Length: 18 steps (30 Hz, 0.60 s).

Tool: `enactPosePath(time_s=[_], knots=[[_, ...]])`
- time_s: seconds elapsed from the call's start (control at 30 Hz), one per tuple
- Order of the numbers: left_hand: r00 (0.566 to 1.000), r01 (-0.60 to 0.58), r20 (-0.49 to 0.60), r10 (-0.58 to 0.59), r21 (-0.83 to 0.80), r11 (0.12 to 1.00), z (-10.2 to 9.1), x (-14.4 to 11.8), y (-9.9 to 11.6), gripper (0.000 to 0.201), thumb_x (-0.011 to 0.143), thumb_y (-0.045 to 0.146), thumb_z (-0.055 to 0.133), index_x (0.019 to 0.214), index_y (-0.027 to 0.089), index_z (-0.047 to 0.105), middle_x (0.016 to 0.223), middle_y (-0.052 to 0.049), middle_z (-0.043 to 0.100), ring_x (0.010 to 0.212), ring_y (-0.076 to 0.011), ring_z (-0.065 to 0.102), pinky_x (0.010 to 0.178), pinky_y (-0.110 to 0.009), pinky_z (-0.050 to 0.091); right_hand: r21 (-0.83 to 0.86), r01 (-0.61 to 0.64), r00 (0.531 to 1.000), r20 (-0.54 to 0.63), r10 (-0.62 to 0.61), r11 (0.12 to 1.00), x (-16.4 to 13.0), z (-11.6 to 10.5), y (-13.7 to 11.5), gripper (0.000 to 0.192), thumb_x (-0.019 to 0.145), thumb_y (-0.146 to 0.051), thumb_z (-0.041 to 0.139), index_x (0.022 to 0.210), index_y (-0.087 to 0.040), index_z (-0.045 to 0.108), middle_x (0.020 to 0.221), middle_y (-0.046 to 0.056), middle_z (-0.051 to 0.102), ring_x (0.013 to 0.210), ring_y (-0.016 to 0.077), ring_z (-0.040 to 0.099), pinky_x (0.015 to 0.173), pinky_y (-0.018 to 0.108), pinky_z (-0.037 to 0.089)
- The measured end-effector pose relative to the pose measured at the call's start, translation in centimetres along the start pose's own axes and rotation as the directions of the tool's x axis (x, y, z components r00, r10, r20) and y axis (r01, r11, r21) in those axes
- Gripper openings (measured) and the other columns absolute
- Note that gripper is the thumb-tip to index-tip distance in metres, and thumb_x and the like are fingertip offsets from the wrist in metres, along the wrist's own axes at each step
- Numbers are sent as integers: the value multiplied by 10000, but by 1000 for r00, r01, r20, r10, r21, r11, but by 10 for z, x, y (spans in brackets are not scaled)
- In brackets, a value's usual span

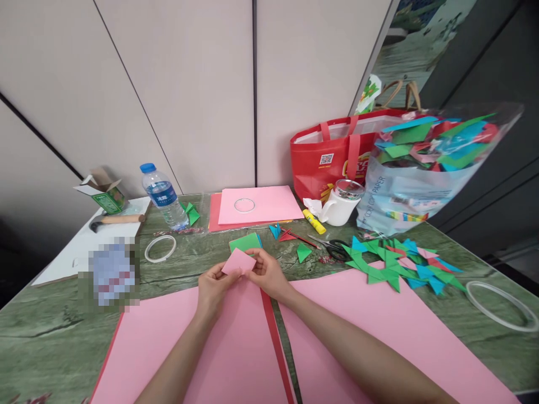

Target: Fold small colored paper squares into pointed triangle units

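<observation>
A small pink square of paper [238, 261] is held up between my two hands, tilted with one corner pointing away from me. My left hand [213, 283] pinches its left side, thumb on top. On the right side and near edge, my right hand [266, 274] grips the same square. Just behind it a small stack of green and blue paper [246, 242] lies on the table. Under my hands and forearms are large pink sheets [168, 336], with red paper showing at their edges.
Folded paper pieces [391, 261] are heaped at the right, near scissors [334, 248], a glue stick [314, 222] and a white mug [340, 206]. A filled plastic bag [404, 191] and red bag [311, 163] stand behind. A water bottle [164, 196], tape roll [160, 248] and hammer [120, 219] are left.
</observation>
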<state>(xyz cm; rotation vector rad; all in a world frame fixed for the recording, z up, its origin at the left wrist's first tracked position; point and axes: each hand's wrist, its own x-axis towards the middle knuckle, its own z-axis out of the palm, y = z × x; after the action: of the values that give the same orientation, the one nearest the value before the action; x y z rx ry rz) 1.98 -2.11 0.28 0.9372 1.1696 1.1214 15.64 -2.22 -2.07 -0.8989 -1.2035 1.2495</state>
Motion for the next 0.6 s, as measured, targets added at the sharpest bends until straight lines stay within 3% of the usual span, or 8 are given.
enactPosePath(time_s=[0.1, 0.23, 0.33, 0.47, 0.6], knots=[[1000, -7, -28, 8, 26, 1000, 0, -1, 1, 333, 510, 226, 746, 816, 127, 657, 563, -1, 650, 505, -113, 567, 517, -202, 442, 8, 14, 1000, 24, -14, 1000, 1, 0, 2, 369, 626, -70, 535, 971, -193, 491, 818, 1, 585, 762, 128, 582, 665, 242, 478], [996, -51, -69, 52, 24, 998, -2, 1, 2, 333, 521, 267, 735, 806, 115, 652, 610, -23, 662, 530, -130, 579, 537, -228, 449, 46, 38, 999, -8, -37, 998, 2, -1, 4, 338, 651, -47, 457, 954, -188, 507, 672, -31, 563, 601, 98, 560, 612, 238, 471], [992, -74, -101, 76, 22, 997, -4, 3, 1, 325, 509, 273, 738, 776, 111, 647, 620, -29, 666, 544, -135, 583, 550, -233, 450, 63, 40, 999, -13, -39, 997, 2, -1, 2, 265, 674, -84, 491, 917, -183, 529, 761, -2, 582, 690, 113, 569, 675, 259, 467], [998, -39, -37, 41, 63, 997, -1, 1, 2, 308, 518, 299, 732, 753, 118, 648, 643, -42, 676, 555, -157, 593, 544, -247, 454, 35, -11, 1000, -13, 12, 999, 0, -1, -1, 329, 623, -153, 637, 929, -188, 522, 810, 9, 587, 719, 127, 563, 657, 252, 464], [998, -55, 32, 52, 104, 993, 0, -2, 6, 281, 607, 374, 663, 742, 127, 667, 718, -56, 684, 660, -196, 614, 627, -281, 463, -24, 32, 999, -34, -33, 999, 0, -2, -3, 221, 659, -151, 604, 871, -176, 550, 758, 2, 588, 668, 114, 546, 619, 232, 449]])
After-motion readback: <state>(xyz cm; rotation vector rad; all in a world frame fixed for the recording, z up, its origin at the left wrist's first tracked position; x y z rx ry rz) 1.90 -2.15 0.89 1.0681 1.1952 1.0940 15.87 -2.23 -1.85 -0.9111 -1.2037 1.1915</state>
